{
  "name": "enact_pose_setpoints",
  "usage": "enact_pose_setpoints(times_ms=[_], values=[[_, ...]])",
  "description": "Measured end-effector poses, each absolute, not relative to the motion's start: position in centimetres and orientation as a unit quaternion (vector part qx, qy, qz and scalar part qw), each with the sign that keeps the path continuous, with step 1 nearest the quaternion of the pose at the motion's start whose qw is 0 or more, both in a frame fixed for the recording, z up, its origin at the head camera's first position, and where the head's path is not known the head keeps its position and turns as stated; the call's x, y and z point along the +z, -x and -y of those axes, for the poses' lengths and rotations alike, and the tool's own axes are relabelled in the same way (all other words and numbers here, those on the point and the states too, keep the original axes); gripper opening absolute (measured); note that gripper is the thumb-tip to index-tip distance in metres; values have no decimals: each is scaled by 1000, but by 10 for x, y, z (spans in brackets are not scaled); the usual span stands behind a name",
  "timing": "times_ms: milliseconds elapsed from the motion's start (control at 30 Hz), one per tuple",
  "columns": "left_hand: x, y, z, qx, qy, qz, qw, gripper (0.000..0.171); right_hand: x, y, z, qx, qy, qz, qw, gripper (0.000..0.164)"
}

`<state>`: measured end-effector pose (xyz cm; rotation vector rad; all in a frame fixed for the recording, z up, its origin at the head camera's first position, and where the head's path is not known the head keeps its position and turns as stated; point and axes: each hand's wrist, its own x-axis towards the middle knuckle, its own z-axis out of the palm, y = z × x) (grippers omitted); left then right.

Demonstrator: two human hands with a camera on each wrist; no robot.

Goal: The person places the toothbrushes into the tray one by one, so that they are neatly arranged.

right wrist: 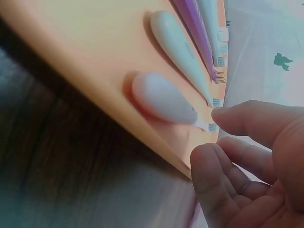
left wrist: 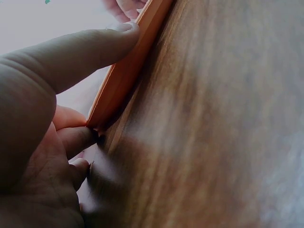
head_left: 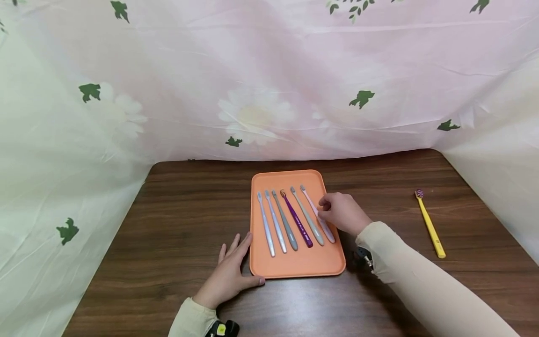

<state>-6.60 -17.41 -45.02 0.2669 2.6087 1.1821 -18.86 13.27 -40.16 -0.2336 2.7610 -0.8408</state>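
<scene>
An orange tray (head_left: 294, 269) lies on the table, bearing several toothbrushes side by side, heads toward the far edge. My left hand (head_left: 229, 276) touches its near left corner, fingers along the side and thumb on the front rim. The right hand (head_left: 343, 213) hovers over the tray's right edge, beside the pale pink toothbrush (head_left: 317, 214). In the right wrist view, thumb and fingertips stand apart around bare air, near that pink toothbrush's handle (right wrist: 164, 97). Next to it lie a grey-green toothbrush (head_left: 307, 216) and a purple toothbrush (head_left: 296, 220).
A yellow toothbrush (head_left: 430, 225) lies alone on the dark wooden table (head_left: 189, 210), right of the tray. Patterned cloth (head_left: 269, 70) hangs behind the table and along both sides.
</scene>
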Motion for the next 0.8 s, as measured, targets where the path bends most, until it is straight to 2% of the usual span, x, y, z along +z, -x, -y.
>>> enact_pose_setpoints(times_ms=[800], values=[[-449, 66, 174, 404, -94, -900, 131, 109, -397, 175, -159, -288, 96, -947, 101, 25]])
